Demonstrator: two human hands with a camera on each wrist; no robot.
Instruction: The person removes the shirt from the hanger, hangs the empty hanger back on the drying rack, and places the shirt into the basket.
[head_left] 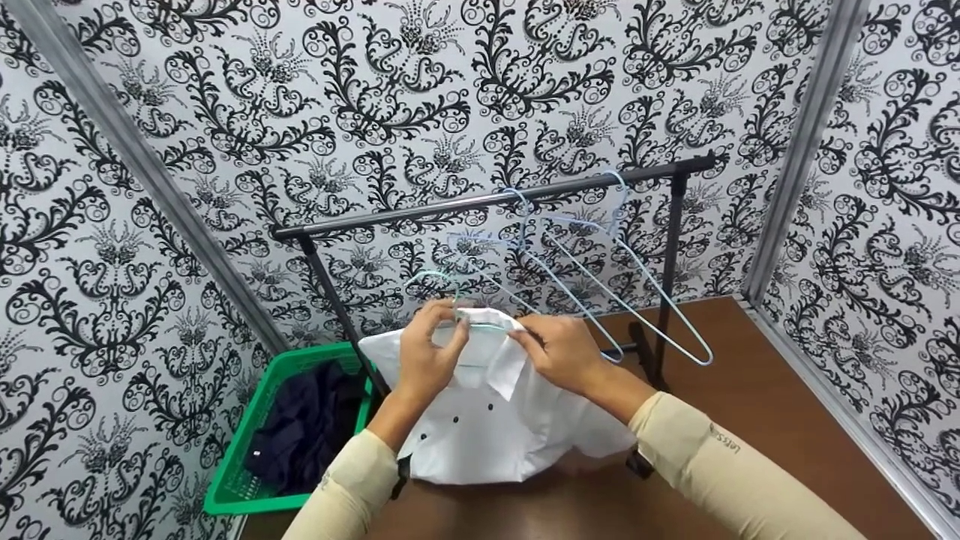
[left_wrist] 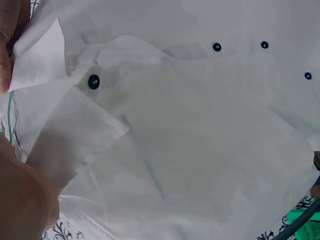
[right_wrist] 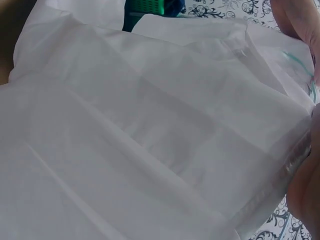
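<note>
A white collared shirt [head_left: 480, 442] with dark buttons is draped over a pale green hanger [head_left: 433, 273], whose hook rises above the collar. At the collar's left side my left hand [head_left: 431, 349] pinches the cloth beside the hanger's neck, thumb and fingers curled together. My right hand [head_left: 566, 349] grips the collar's other side, close to a collar point [head_left: 508, 367]. Through the thin front in the left wrist view, one hanger arm [left_wrist: 147, 165] shows slanting inside the shirt. White cloth [right_wrist: 150, 135] fills most of the right wrist view, with the fingertips at its right edge.
Behind the shirt stands a dark metal clothes rack [head_left: 420, 212] with two light blue hangers [head_left: 664, 300] on its bar. To the left, a green basket [head_left: 225, 469] holds dark navy cloth [head_left: 307, 427]. Brown tabletop [head_left: 720, 360] lies beneath; patterned walls [head_left: 420, 112] enclose the back and sides.
</note>
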